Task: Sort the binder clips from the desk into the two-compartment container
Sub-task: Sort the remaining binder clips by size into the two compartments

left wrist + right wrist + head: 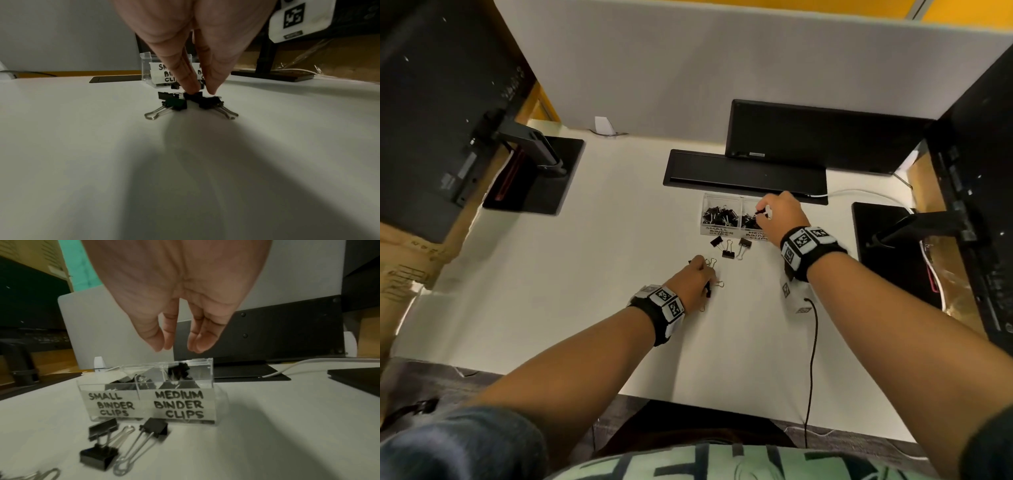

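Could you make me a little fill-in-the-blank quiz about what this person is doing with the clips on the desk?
1. The clear container has two labels: one compartment is for small binder clips, the other for ____ binder clips.
2. The right hand hovers above the compartment labelled ____.
3. The left hand reaches down to clips lying on the ____, fingertips touching a black clip.
4. The loose clips lie in front of the container, on the side where its ____ face.

Missing words: medium; medium; desk; labels
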`<state>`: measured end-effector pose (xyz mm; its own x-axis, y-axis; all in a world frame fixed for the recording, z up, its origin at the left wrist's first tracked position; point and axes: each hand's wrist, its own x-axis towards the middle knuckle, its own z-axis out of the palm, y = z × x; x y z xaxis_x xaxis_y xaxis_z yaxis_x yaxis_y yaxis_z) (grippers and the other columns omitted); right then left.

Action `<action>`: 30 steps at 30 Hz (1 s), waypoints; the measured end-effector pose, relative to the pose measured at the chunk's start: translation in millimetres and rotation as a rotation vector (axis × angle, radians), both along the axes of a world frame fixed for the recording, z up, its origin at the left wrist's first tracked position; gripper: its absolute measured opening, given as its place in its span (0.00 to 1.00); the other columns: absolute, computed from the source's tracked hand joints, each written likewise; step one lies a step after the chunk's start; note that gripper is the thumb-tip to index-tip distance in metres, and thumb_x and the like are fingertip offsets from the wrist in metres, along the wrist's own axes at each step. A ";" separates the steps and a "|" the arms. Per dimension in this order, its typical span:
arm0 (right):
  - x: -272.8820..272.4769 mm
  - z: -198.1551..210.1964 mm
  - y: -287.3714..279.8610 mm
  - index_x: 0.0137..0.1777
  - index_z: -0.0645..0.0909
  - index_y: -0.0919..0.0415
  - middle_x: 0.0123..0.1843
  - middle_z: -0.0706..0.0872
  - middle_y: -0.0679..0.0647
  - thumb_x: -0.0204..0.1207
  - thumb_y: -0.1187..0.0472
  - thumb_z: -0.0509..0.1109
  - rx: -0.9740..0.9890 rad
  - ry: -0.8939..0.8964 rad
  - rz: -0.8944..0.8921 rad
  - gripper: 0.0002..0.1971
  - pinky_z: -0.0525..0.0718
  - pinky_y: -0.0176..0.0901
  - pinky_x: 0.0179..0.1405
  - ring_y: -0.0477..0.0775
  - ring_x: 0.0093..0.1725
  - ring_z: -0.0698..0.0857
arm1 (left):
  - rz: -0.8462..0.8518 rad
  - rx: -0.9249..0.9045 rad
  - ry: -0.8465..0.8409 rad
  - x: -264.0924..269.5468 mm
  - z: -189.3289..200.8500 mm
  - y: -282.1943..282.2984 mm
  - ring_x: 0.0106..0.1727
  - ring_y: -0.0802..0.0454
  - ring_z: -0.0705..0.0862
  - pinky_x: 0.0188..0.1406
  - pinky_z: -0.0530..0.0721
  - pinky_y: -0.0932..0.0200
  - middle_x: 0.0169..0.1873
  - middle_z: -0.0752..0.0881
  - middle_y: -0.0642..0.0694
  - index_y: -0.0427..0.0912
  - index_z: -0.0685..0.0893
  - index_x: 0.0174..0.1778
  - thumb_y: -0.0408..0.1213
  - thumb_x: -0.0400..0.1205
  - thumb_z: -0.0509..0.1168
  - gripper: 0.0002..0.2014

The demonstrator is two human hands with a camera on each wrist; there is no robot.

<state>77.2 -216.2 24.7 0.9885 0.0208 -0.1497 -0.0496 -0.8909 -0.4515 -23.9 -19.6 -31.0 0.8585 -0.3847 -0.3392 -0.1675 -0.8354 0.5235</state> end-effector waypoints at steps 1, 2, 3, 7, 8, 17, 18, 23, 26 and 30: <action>-3.2 1.2 3.2 0.56 0.81 0.57 0.63 0.75 0.60 0.79 0.59 0.65 -0.005 -0.021 0.004 0.08 0.80 0.46 0.55 0.58 0.60 0.79 | 0.012 -0.030 -0.033 0.9 -0.1 1.8 0.52 0.44 0.80 0.54 0.83 0.54 0.60 0.75 0.39 0.36 0.80 0.61 0.24 0.78 0.61 0.15; -8.5 2.3 7.9 0.54 0.81 0.58 0.61 0.75 0.59 0.80 0.59 0.64 0.005 -0.045 0.025 0.07 0.79 0.44 0.54 0.57 0.58 0.79 | 0.038 -0.045 -0.071 2.7 -0.7 4.6 0.53 0.43 0.81 0.55 0.84 0.52 0.59 0.75 0.39 0.37 0.81 0.60 0.24 0.78 0.60 0.15; -16.0 1.0 13.8 0.52 0.82 0.58 0.60 0.75 0.58 0.80 0.60 0.63 0.020 -0.054 0.062 0.07 0.78 0.42 0.54 0.56 0.56 0.79 | 0.080 -0.041 -0.093 4.8 -1.1 8.5 0.55 0.43 0.80 0.55 0.84 0.51 0.59 0.75 0.40 0.38 0.81 0.60 0.24 0.78 0.60 0.15; -56.2 -24.7 44.0 0.56 0.80 0.56 0.61 0.77 0.54 0.80 0.62 0.61 0.023 0.164 0.298 0.09 0.78 0.46 0.64 0.53 0.59 0.78 | 0.213 0.030 -0.075 15.8 -0.5 26.1 0.60 0.44 0.76 0.49 0.79 0.58 0.60 0.73 0.40 0.40 0.82 0.60 0.26 0.77 0.62 0.16; -66.0 -32.8 50.4 0.59 0.80 0.55 0.62 0.77 0.54 0.80 0.63 0.62 0.016 0.226 0.345 0.11 0.79 0.48 0.65 0.55 0.61 0.78 | 0.226 0.042 -0.060 17.9 0.2 29.0 0.61 0.43 0.75 0.50 0.78 0.57 0.61 0.72 0.39 0.41 0.80 0.61 0.26 0.77 0.63 0.17; -104.6 -64.7 62.7 0.64 0.78 0.58 0.64 0.71 0.57 0.77 0.57 0.70 0.023 0.245 0.350 0.17 0.81 0.49 0.60 0.56 0.61 0.77 | 0.208 0.083 0.026 8.0 -9.1 26.4 0.56 0.43 0.79 0.54 0.81 0.51 0.57 0.76 0.41 0.39 0.76 0.58 0.38 0.74 0.70 0.18; -106.0 -65.4 61.9 0.64 0.78 0.59 0.64 0.71 0.57 0.77 0.58 0.70 0.032 0.237 0.337 0.16 0.80 0.48 0.61 0.57 0.60 0.78 | 0.198 0.079 0.025 7.2 -10.5 25.3 0.56 0.43 0.79 0.55 0.81 0.51 0.57 0.77 0.41 0.39 0.76 0.58 0.37 0.74 0.69 0.17; -112.3 -67.5 58.4 0.56 0.81 0.64 0.62 0.70 0.59 0.79 0.63 0.67 0.112 0.185 0.268 0.08 0.74 0.35 0.52 0.53 0.51 0.76 | 0.151 0.079 0.014 7.9 -14.1 25.1 0.56 0.42 0.80 0.54 0.81 0.49 0.54 0.81 0.41 0.40 0.78 0.52 0.32 0.76 0.65 0.10; -117.4 -66.6 56.0 0.53 0.80 0.66 0.60 0.70 0.58 0.78 0.65 0.66 0.108 0.167 0.259 0.06 0.80 0.42 0.56 0.55 0.52 0.77 | 0.144 0.116 -0.002 7.0 -13.0 25.4 0.57 0.43 0.79 0.53 0.82 0.48 0.55 0.80 0.43 0.42 0.77 0.55 0.36 0.77 0.65 0.12; -120.5 -64.9 54.4 0.53 0.79 0.67 0.62 0.71 0.59 0.77 0.67 0.64 0.064 0.175 0.255 0.07 0.78 0.44 0.62 0.57 0.61 0.75 | 0.179 0.104 -0.047 13.0 -11.0 23.6 0.61 0.42 0.78 0.54 0.82 0.48 0.60 0.77 0.43 0.44 0.73 0.66 0.39 0.79 0.64 0.19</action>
<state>-43.3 -161.8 -40.1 0.9096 0.2798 -0.3071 0.0901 -0.8545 -0.5115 -10.9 4.0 -41.9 0.9258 -0.1902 -0.3268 -0.0343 -0.9030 0.4283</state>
